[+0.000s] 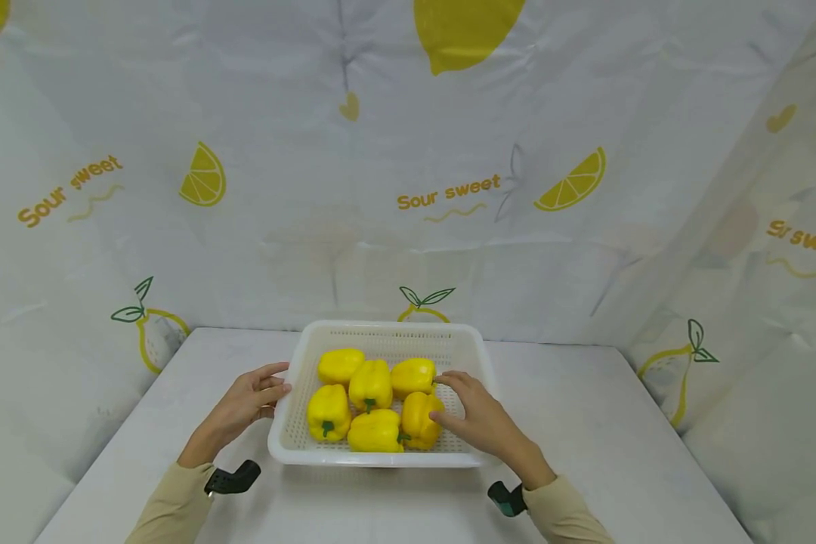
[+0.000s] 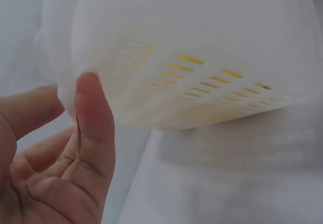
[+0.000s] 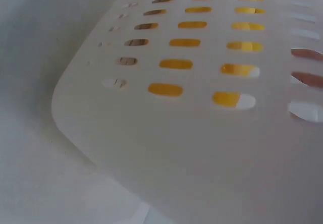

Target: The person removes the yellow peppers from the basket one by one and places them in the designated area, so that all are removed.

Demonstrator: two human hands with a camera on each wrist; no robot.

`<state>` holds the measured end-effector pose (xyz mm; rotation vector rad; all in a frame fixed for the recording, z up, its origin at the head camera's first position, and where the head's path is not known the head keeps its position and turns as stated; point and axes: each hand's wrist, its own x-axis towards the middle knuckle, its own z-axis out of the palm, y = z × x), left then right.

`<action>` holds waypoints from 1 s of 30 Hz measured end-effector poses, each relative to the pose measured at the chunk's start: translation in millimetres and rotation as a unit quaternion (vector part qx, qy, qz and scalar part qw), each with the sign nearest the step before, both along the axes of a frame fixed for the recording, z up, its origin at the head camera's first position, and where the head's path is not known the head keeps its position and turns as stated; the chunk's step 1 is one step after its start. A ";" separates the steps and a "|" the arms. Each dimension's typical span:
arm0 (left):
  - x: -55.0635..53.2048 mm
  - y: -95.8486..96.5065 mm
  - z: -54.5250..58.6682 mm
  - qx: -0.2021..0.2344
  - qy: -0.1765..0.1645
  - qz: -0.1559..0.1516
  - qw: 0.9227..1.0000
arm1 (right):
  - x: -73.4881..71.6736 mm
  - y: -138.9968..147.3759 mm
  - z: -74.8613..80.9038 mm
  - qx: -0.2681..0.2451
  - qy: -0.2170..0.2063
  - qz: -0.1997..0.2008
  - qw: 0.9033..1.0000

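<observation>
A white slotted plastic basket [image 1: 381, 459] stands in the middle of the head view with several yellow bell peppers [image 1: 370, 385] in it. My left hand [image 1: 241, 402] pinches its left rim; in the left wrist view the fingers [image 2: 94, 113] meet the edge of the basket wall [image 2: 212, 12]. My right hand [image 1: 479, 415] reaches over the right side, fingers spread and relaxed. Its fingertips are right at the stem of the back right pepper [image 1: 413, 376], and its thumb overlaps the front right pepper [image 1: 419, 423]. Through the basket's slots [image 3: 165, 89], yellow shows in the right wrist view.
The basket is on a white table [image 1: 557, 393]. Behind and at both sides hangs a white cloth [image 1: 299, 249] printed with lemons and lettering. Black wrist cameras [image 1: 234, 478] sit at both beige sleeves.
</observation>
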<state>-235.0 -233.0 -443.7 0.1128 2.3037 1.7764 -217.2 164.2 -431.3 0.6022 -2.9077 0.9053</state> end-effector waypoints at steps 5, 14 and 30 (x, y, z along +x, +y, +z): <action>0.6 -0.2 -0.2 -0.002 -0.001 0.003 1.000 | -1.3 -8.4 -3.4 0.010 -0.023 0.037 0.999; -1.4 -2.5 -1.8 -0.002 0.001 -0.002 1.000 | -7.3 -14.6 -11.1 0.032 -0.063 0.046 0.996; -0.5 -0.4 -1.6 -0.011 -0.001 -0.001 1.000 | -8.7 -14.9 -11.3 0.032 -0.132 0.029 0.990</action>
